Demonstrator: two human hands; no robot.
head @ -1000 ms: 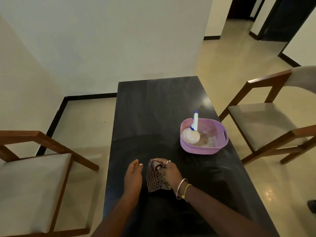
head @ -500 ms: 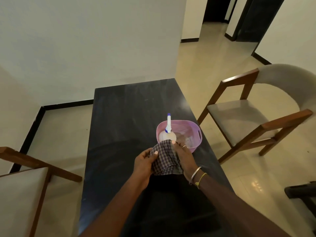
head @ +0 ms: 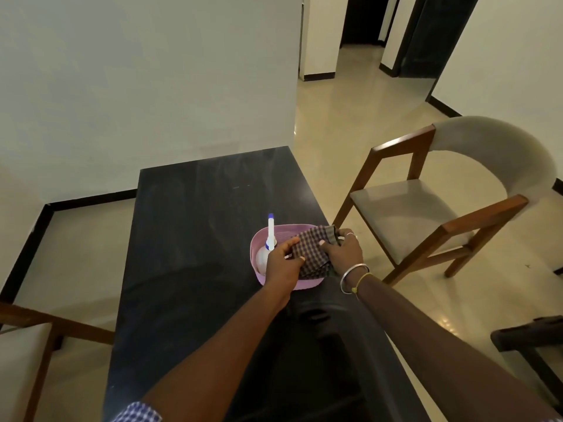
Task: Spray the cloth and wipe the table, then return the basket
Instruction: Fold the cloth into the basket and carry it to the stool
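cloth (head: 313, 251), checked and crumpled, is being held over the pink basket (head: 304, 284) by both hands. its left edge is being pinched by the left hand (head: 281, 263), with the thumb on top and the fingers curled beneath. its right side is being gripped by the right hand (head: 345, 251), with the fingers closed round the bunched fabric. whether the cloth is touching the inside of the basket cannot be told.

the basket is being borne by the dark table (head: 198, 239), close to its right edge. a white spray bottle (head: 270, 233) with a blue tip is being kept upright in the basket's left part, just beside the left hand. a ring (head: 350, 234) and two bangles (head: 350, 277) are being worn on the right hand and wrist.

the table is being flanked by a wooden chair (head: 405, 214) on the right and another chair (head: 24, 345) at the lower left, both apart from it.
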